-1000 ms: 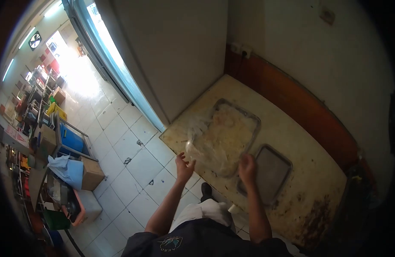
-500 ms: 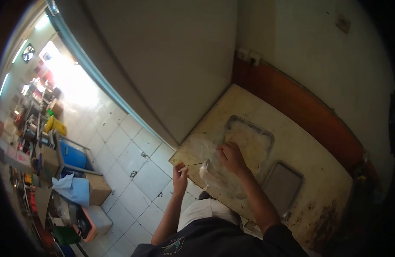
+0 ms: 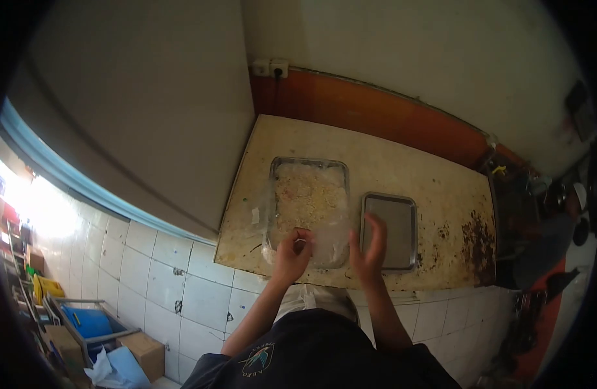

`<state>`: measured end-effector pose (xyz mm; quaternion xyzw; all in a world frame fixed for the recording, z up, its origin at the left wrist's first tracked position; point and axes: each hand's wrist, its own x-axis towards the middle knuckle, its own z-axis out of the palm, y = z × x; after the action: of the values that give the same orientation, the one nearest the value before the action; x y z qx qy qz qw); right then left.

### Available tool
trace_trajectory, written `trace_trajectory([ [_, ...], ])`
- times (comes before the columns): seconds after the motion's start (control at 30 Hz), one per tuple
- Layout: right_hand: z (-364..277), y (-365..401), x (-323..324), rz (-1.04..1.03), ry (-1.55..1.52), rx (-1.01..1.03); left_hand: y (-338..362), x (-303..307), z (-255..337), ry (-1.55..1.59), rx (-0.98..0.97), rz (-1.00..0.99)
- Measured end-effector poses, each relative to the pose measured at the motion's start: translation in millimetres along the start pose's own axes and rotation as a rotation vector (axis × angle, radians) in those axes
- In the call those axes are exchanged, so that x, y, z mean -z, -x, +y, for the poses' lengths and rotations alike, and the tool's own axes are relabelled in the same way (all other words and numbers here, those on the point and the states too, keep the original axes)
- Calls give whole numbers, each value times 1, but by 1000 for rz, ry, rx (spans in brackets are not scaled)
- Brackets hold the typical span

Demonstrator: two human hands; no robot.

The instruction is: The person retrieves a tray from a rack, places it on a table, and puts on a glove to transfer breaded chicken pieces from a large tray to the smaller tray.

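A metal tray (image 3: 345,185) lined with clear plastic sits on the worn table (image 3: 389,170). Pale, crumbly stuff (image 3: 308,198) lies in it. My left hand (image 3: 294,254) is over the tray's near left part, its thumb and forefinger curled together at the plastic (image 3: 324,245); whatever they pinch is too small to make out. Near the tray's near right corner, my right hand (image 3: 369,249) is raised with thumb and fingers apart, nothing between them. Just right of that hand stands a smaller flat tray (image 3: 399,223).
An orange board (image 3: 376,104) and a socket with a plug (image 3: 279,69) are behind the table. A large pale panel (image 3: 149,110) rises at the left. Boxes (image 3: 143,353) and a blue bin (image 3: 91,321) stand lower left. Another person (image 3: 544,246) is at the far right.
The view has swung to the right. My left hand has come from beside the table's edge to over the lined tray. My right hand has moved off that tray's middle to its near right side and opened.
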<state>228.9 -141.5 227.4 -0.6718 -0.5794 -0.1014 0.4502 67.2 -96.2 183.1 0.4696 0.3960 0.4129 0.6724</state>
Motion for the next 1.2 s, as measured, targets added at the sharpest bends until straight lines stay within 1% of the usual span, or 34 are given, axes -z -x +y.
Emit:
trace_trajectory([
  [0.07,-37,15,31,-91,-340,-245,7,-15,12,-324,-210,-15],
  [0.1,-35,27,32,-81,-328,-263,12,-23,20,-326,-200,-35],
  [0.17,-22,48,29,-205,-335,-482,16,-38,33,-443,-258,-66],
  [0.2,-16,51,33,-185,-318,-490,16,-39,30,-437,-262,-92],
  [0.27,-4,52,43,-16,-238,-569,16,-36,20,-522,-282,37],
  [0.3,-12,53,55,-16,-232,-571,18,-36,20,-518,-281,34],
  [0.37,-39,55,85,-85,-212,-259,24,-38,24,-646,-291,-46],
  [0.4,-40,54,86,-86,-209,-266,29,-43,28,-646,-284,-52],
  [0.47,-44,55,88,-389,-339,-381,42,-60,38,-571,-405,-182],
  [0.5,-21,76,71,-383,-545,-626,48,-67,39,-600,-393,-246],
  [0.53,-13,80,62,-370,-534,-623,54,-73,40,-591,-404,-258],
  [0.6,-3,79,46,-173,-1395,-980,63,-83,40,-636,-634,-280],
  [0.63,2,83,44,-155,-1485,-977,66,-85,37,-681,-624,-323],
  [0.67,4,81,42,-162,-1488,-975,67,-85,38,-683,-624,-316],
  [0.73,9,67,36,-51,-1449,-945,64,-87,42,-714,-609,-283],
  [0.77,10,63,36,-50,-1456,-936,63,-88,44,-719,-617,-282],
  [0.83,12,56,34,46,-1711,-952,60,-89,47,-785,-694,-274],
  [0.87,12,54,35,43,-1719,-944,58,-93,42,-791,-701,-270],
  [0.93,11,50,37,-139,-1449,-858,51,-105,26,-685,-784,-281],
  [0.97,16,46,37,-146,-1454,-858,50,-110,27,-690,-783,-274],
  [1.03,30,38,36,-301,-1467,-794,48,-120,29,-704,-620,-341],
  [1.07,38,35,37,-303,-1473,-796,47,-125,27,-710,-617,-339],
  [1.13,59,29,41,-236,-1292,-374,41,-140,21,-641,-628,-355],
  [1.17,72,29,39,-232,-1295,-368,38,-148,18,-645,-633,-355],
  [1.2,90,30,34,-263,-1372,-477,36,-157,14,-652,-670,-354],
])
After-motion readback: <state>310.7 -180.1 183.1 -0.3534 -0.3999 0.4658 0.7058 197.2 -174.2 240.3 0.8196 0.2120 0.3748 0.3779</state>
